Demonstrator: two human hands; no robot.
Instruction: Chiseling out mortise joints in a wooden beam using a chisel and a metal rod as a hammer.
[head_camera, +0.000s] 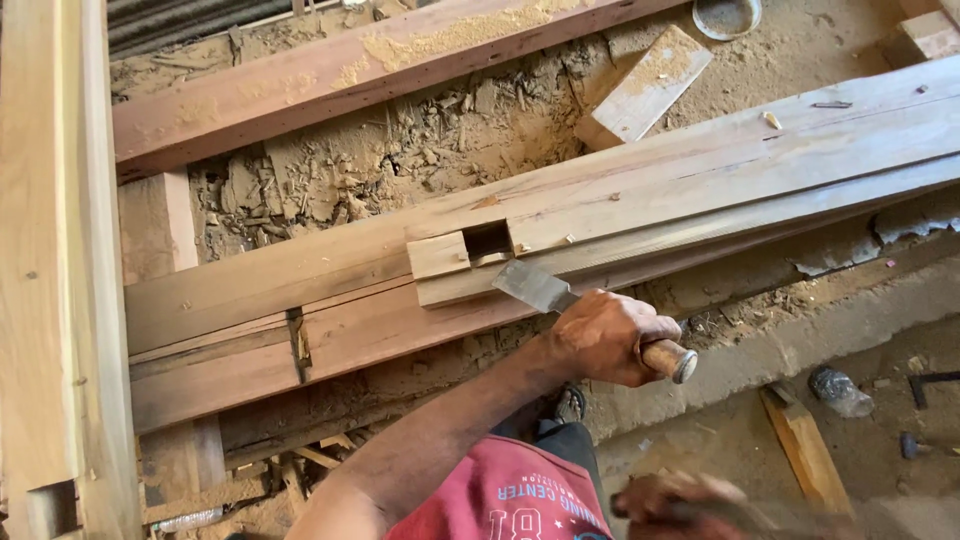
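**Chisel set at the mortise**

Left hand (605, 335) wraps the chisel (560, 300), fingers shut tight around its pale wooden handle; the flat steel blade tips toward the square mortise (488, 240) cut in the long beam (640, 200). The blade edge sits just beside the hole's lower lip. Right hand (680, 498) is low and blurred, fingers seemingly curled around a dark tool I cannot make out. This reads as paring or chopping the mortise walls. The next stroke would need the edge square to the wall, then a firm blow on the ferruled handle end. The beam is reddish, planed smooth and sharp-cornered. Sawdust (450, 140) and coarse chips lie thick on the floor beyond. A short offcut block (645, 85) rests there.
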